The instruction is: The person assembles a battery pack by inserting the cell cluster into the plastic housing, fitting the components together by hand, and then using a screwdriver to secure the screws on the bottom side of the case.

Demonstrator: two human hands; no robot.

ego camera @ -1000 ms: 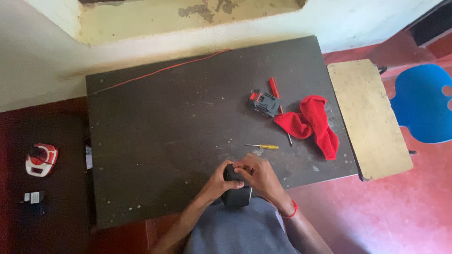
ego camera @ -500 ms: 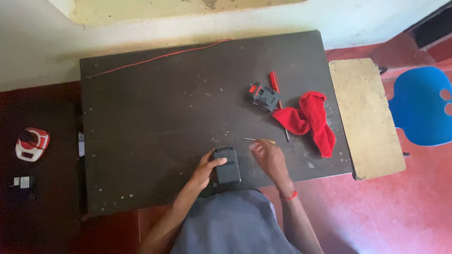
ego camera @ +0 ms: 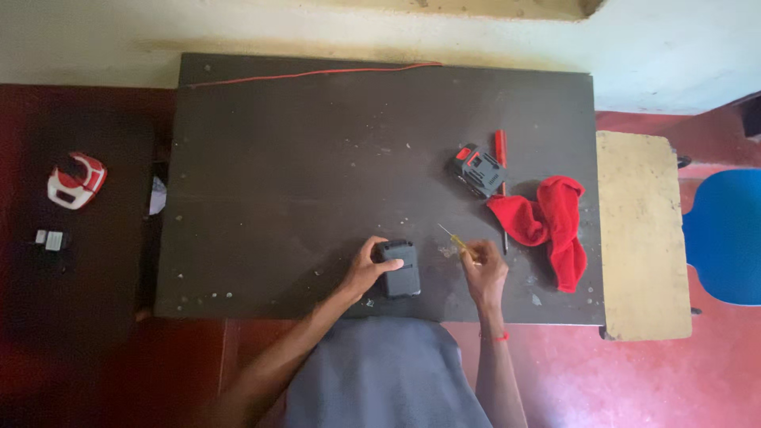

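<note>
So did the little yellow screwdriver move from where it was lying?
Yes. The yellow screwdriver was lying on the table left of the red cloth; now the right hand holds it, lifted toward the person, farther from the cloth.

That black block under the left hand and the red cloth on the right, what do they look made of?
Black block: likely hard moulded plastic, matte, with crisp edges. Red cloth: soft fabric, possibly terry, bunched in loose folds on the table.

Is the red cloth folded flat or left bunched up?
Bunched. The red cloth lies crumpled in an uneven heap on the table, with ridges and folds, not flat.
</note>
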